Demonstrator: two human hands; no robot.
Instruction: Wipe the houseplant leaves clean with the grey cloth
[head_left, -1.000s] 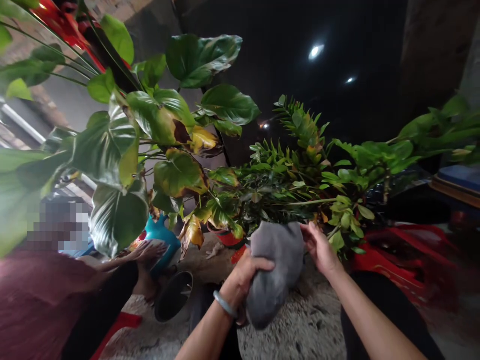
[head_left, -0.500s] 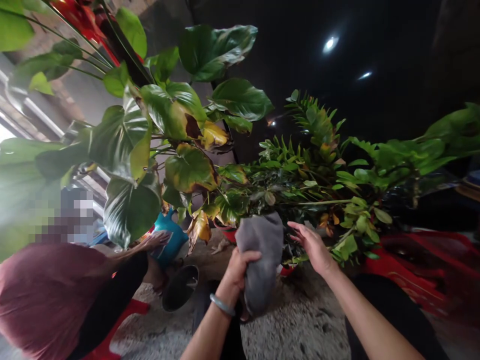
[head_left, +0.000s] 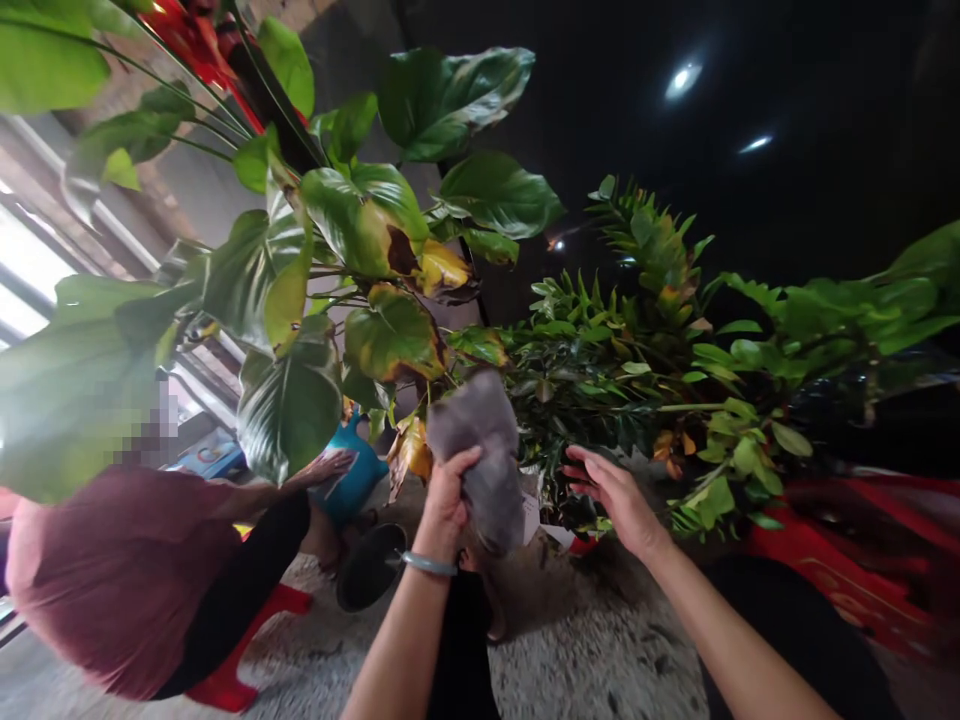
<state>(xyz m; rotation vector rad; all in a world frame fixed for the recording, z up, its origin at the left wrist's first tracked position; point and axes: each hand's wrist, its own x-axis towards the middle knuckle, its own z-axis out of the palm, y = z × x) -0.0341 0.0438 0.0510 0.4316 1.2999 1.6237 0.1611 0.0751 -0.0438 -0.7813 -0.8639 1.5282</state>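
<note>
- Dark, glossy wall (head_left: 795, 60) rises beyond our fingers (head_left: 460, 462); gritty floor (head_left: 585, 650) lies beneath them.
- We have a large-leaved plant (head_left: 291, 415) above and left of our left fingers, bearing yellowed, browned leaves (head_left: 442, 268).
- Low greenery (head_left: 592, 330) grows just beyond our right fingers.
- Grey cloth (head_left: 487, 470) is already up, gripped in our left hand (head_left: 444, 505).
- Our right hand (head_left: 619, 500) is empty, fingers loosely spread, apart from the cloth.
- We cannot tell how much remains.
</note>
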